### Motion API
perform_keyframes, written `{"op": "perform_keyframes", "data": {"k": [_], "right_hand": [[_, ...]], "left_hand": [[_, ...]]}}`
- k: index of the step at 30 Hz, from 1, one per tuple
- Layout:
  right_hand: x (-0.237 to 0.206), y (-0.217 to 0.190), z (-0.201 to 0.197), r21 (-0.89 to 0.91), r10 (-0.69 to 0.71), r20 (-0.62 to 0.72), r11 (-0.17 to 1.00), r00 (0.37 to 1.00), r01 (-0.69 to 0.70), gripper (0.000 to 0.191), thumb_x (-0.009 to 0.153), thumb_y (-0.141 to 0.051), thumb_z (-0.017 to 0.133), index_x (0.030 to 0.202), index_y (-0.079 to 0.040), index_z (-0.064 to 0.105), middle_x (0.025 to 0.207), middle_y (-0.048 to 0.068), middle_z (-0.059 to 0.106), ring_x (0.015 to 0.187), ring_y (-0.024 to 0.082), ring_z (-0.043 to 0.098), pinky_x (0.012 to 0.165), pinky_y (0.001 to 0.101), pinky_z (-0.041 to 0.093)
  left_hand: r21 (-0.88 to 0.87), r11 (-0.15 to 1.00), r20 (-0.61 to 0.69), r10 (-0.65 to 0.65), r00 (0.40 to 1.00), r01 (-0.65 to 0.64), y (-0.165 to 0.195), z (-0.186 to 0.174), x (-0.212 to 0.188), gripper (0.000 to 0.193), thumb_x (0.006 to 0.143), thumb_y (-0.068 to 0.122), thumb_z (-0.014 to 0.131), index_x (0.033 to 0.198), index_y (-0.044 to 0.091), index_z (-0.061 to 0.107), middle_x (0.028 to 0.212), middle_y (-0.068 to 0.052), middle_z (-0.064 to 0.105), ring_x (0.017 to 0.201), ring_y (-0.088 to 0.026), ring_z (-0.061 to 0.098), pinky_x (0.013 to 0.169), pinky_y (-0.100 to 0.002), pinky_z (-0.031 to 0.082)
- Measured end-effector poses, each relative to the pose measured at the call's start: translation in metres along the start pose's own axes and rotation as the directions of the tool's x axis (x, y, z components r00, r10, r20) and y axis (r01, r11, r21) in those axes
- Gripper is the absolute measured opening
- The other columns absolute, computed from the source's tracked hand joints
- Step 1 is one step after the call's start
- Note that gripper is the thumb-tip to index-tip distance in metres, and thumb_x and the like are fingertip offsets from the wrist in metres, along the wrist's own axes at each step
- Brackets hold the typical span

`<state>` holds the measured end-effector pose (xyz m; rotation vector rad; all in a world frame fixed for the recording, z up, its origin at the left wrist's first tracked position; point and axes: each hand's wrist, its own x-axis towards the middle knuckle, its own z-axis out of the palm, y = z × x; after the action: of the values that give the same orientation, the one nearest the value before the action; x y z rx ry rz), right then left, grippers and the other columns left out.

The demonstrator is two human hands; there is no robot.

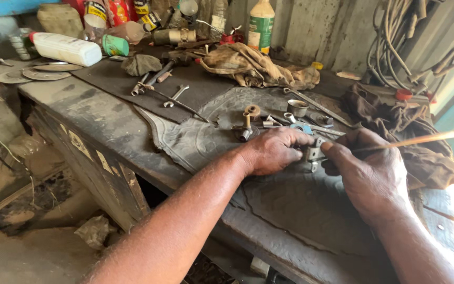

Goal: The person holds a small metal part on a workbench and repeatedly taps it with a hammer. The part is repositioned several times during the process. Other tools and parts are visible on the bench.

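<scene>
Along the back of the workbench [95, 118], packages are sitting in a row: a white plastic bottle [65, 48] is lying on its side at far left with a red cap, a green-labelled tub [114, 46] just beside it, yellow-and-red labelled containers [112, 11] are standing behind, and a tall pale bottle with a green label [261, 25] is standing upright further right. A small red cap [403, 94] is lying at far right near the hanging cables [400, 39].

Grip: left hand [271, 151] is resting palm-down on the dark rubber mat [290, 205], fingers curled partly closed and pinning a small metal bracket [313, 155] against the mat. Right hand [366, 171] is closed in a pinch around a thin yellow rod [421, 139], which is pointing out to the right; the rod's tip is meeting the bracket right between the two hands. Bracket is sitting mid-mat, near the front half of the bench.

Just behind the left hand, loose fittings are lying on the mat: a short brass-topped stud [246, 126], a round bushing [253, 110], a small metal cup [297, 108]. A spanner [176, 95] and a hammer [160, 73] are lying further back left; crumpled rags [253, 67] are bunching behind and to the right.
</scene>
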<state>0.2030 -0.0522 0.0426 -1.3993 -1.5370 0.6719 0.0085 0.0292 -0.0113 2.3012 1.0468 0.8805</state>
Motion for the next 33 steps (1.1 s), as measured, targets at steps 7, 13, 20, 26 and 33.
{"op": "perform_keyframes", "data": {"k": [7, 13, 20, 26, 33], "right_hand": [[0.001, 0.003, -0.012, -0.025, 0.082, -0.011, 0.996, 0.997, -0.083, 0.031, 0.088, -0.031, 0.079, 0.094, 0.0, 0.076, 0.078, 0.011, 0.075, 0.069, 0.017, 0.068, 0.065, 0.0328, 0.052], [0.008, 0.016, -0.011, 0.142, -0.021, -0.046, 0.989, 0.999, 0.028, 0.023, 0.086, -0.019, 0.076, 0.103, -0.004, 0.074, 0.085, 0.009, 0.077, 0.073, 0.017, 0.072, 0.069, 0.0318, 0.057], [0.008, 0.017, -0.017, -0.202, -0.008, -0.019, 0.979, 1.0, 0.004, 0.018, 0.077, -0.01, 0.078, 0.095, -0.01, 0.08, 0.087, 0.003, 0.081, 0.08, 0.013, 0.071, 0.077, 0.0298, 0.052], [0.011, 0.021, -0.014, -0.246, -0.026, -0.047, 0.969, 0.999, 0.014, 0.017, 0.076, -0.014, 0.08, 0.092, -0.013, 0.082, 0.09, 0.002, 0.081, 0.08, 0.013, 0.072, 0.079, 0.03, 0.055], [0.007, 0.022, -0.009, -0.294, -0.138, 0.014, 0.946, 0.99, 0.136, 0.014, 0.078, -0.018, 0.081, 0.091, -0.012, 0.081, 0.089, 0.005, 0.081, 0.081, 0.015, 0.073, 0.079, 0.0311, 0.055]], "left_hand": [[-0.047, 0.999, 0.017, -0.019, 1.0, 0.02, 0.006, -0.001, -0.003, 0.046, 0.082, 0.015, 0.064, 0.127, 0.007, 0.069, 0.123, -0.012, 0.075, 0.115, -0.023, 0.07, 0.101, -0.032, 0.052], [-0.025, 1.0, 0.018, 0.002, 1.0, -0.002, 0.005, -0.001, -0.001, 0.047, 0.083, 0.015, 0.064, 0.129, 0.008, 0.068, 0.126, -0.012, 0.073, 0.118, -0.023, 0.069, 0.103, -0.032, 0.05], [0.025, 1.0, -0.016, -0.014, 1.0, 0.014, 0.005, 0.001, -0.001, 0.049, 0.081, 0.018, 0.065, 0.129, 0.011, 0.069, 0.128, -0.013, 0.073, 0.119, -0.025, 0.069, 0.104, -0.033, 0.051], [0.082, 0.996, -0.042, -0.036, 0.998, 0.039, 0.019, -0.006, -0.008, 0.046, 0.082, 0.025, 0.069, 0.126, 0.012, 0.07, 0.121, -0.013, 0.074, 0.113, -0.027, 0.071, 0.098, -0.035, 0.053], [0.024, 0.999, -0.086, 0.032, 0.996, -0.03, 0.024, -0.007, -0.01, 0.029, 0.082, 0.023, 0.071, 0.109, 0.012, 0.071, 0.101, -0.01, 0.076, 0.098, -0.026, 0.074, 0.086, -0.037, 0.057]]}}
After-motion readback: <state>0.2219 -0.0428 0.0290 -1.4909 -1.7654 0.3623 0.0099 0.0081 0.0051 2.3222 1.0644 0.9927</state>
